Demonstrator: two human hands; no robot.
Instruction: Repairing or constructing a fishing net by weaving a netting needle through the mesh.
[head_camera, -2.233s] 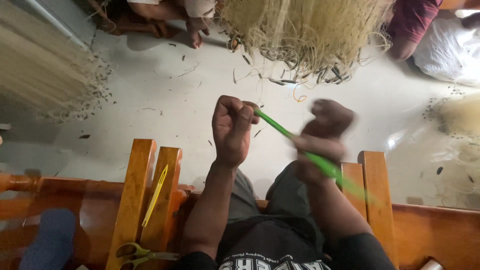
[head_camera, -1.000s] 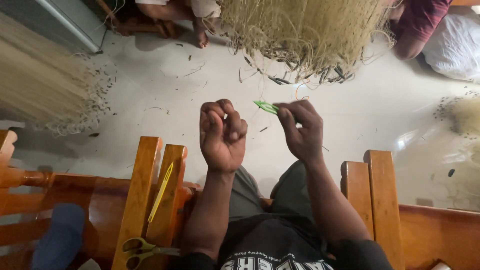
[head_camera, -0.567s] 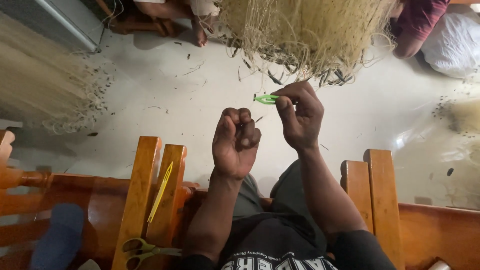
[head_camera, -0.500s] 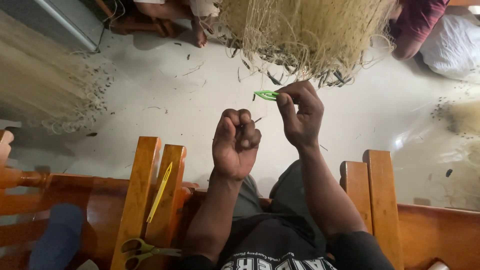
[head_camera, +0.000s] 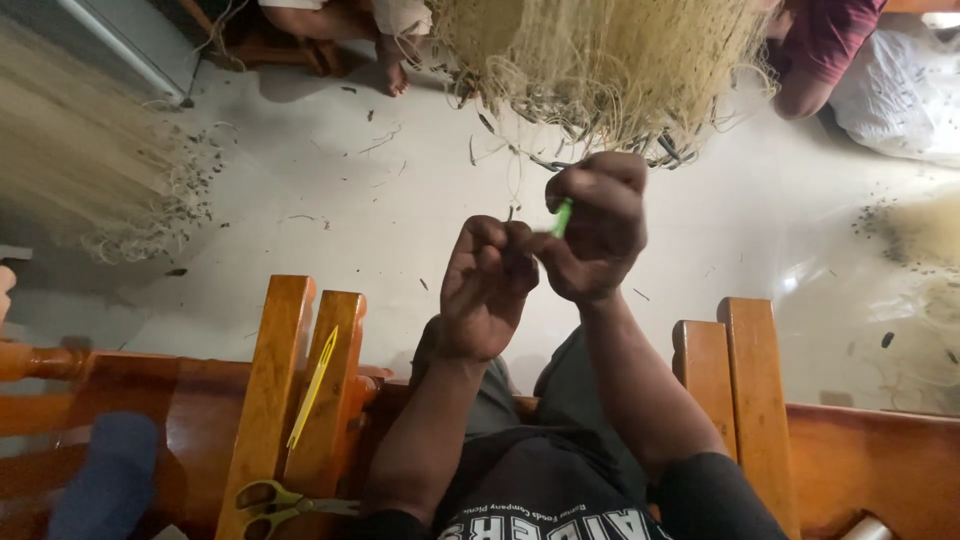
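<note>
Green stick (head_camera: 563, 216) pinched in the right hand (head_camera: 592, 235), held up over the pale floor (head_camera: 330, 230), left hand (head_camera: 487, 288) curled into a fist just beside it, straw bundle (head_camera: 610, 60) above, yellow scissors (head_camera: 275, 499) on the wooden bench (head_camera: 300, 400).

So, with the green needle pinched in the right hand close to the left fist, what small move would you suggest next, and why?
Probably draw the green needle up and away from the left hand to tighten the line. The right hand has it in a fingertip grip, the hands nearly touch, and the hanging net sits just above. The thread itself is too fine to see.
</note>
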